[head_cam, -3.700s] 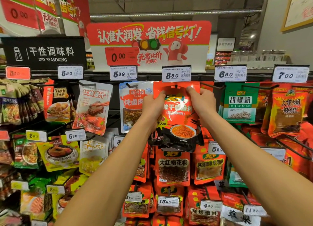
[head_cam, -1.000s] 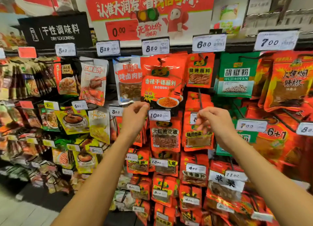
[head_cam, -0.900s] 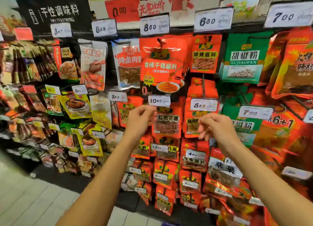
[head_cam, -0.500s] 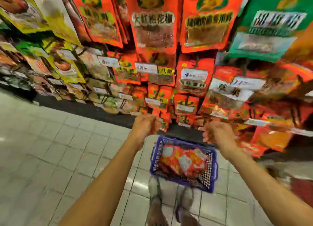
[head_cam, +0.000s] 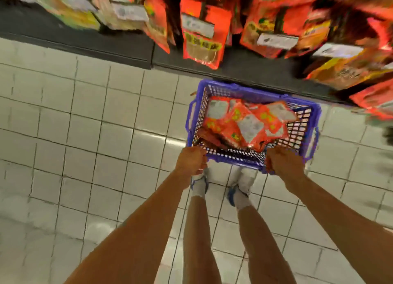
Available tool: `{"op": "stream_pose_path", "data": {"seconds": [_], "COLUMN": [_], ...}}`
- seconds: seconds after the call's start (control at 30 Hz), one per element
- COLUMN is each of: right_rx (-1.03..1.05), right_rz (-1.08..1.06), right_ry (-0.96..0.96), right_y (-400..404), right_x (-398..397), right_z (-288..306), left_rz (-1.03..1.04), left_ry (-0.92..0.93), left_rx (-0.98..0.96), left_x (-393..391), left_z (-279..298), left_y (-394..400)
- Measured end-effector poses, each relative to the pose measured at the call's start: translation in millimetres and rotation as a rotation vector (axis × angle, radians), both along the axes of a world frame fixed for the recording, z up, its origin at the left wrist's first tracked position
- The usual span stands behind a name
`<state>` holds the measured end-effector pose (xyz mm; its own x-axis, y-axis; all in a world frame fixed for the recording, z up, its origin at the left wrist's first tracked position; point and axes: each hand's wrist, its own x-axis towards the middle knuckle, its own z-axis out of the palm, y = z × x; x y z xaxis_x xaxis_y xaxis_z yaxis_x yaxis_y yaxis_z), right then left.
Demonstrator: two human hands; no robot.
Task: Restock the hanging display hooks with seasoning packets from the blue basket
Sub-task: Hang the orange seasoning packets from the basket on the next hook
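The blue basket [head_cam: 255, 92] stands on the tiled floor in front of my feet. Several red-orange seasoning packets [head_cam: 248, 124] lie in a loose pile inside it. My left hand [head_cam: 191, 162] and my right hand [head_cam: 284, 162] reach down, and in the image they overlap the basket's near rim. Both have loosely curled fingers and hold nothing that I can see. The fingertips point away from me and are partly hidden. The lowest hanging packets [head_cam: 202, 28] of the display show blurred along the top.
The display's dark base [head_cam: 85, 41] runs across the top, just behind the basket. Pale floor tiles [head_cam: 85, 124] spread to the left. My two white shoes [head_cam: 240, 188] stand right behind the basket's near side.
The orange packet went onto the top hook and both hands let go. The view then swung down from the display to the floor, and both empty hands dropped toward the basket.
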<state>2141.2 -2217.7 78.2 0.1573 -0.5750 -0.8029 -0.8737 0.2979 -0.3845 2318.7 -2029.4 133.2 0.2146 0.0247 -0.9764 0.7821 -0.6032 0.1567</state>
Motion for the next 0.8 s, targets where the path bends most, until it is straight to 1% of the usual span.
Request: {"op": "stream_pose_path", "data": {"seconds": [0.07, 0.13, 0.17, 0.23, 0.3, 0.37, 0.43, 0.47, 0.53, 0.57, 0.67, 0.73, 0.8], "right_rx": [0.087, 0.14, 0.126, 0.014, -0.056, -0.03, -0.053, -0.097, -0.147, -0.129, 0.084, 0.277, 0.399], "right_rz": [0.131, 0.351, 0.473, 0.685, 0.744, 0.78, 0.891, 0.919, 0.827, 0.753, 0.449, 0.245, 0.158], "right_ry": [0.016, 0.045, 0.061, 0.082, 0.008, -0.049, -0.054, -0.066, -0.135, -0.146, -0.153, -0.21, -0.247], "right_y": [9.5, 21.4, 29.1, 46.4, 65.4, 80.7, 90.2, 92.7, 91.4, 86.1, 51.7, 20.9, -7.7], "right_x": [5.4, 14.7, 21.6, 37.8, 51.4, 60.6, 66.0, 66.8, 65.9, 64.7, 60.9, 63.3, 68.9], "right_z": [-39.9, -77.4, -95.8, -128.8, -161.5, -191.3, -211.4, -217.6, -221.3, -218.6, -198.8, -181.5, -169.0], "left_rz": [-0.067, -0.165, -0.215, -0.275, -0.286, -0.286, -0.352, -0.386, -0.419, -0.448, -0.527, -0.511, -0.529], "left_ry": [-0.031, -0.056, -0.061, -0.062, -0.057, -0.074, -0.122, -0.144, -0.18, -0.204, -0.281, -0.302, -0.289], "left_rx": [0.015, 0.013, 0.014, 0.021, 0.033, 0.048, 0.04, 0.034, 0.021, 0.02, -0.024, -0.139, -0.251], "left_x": [-0.2, -0.9, -1.0, -1.3, -2.0, -4.3, -6.8, -7.4, -5.5, -3.0, 7.7, 15.9, 23.3], "left_z": [-42.4, -80.2, -96.9, -126.9, -152.1, -172.2, -185.7, -189.0, -191.3, -190.9, -189.4, -187.2, -187.1], "left_y": [4.9, 10.5, 13.9, 19.2, 21.5, 23.0, 24.8, 25.7, 25.0, 23.5, 14.7, 6.1, -4.8]}}
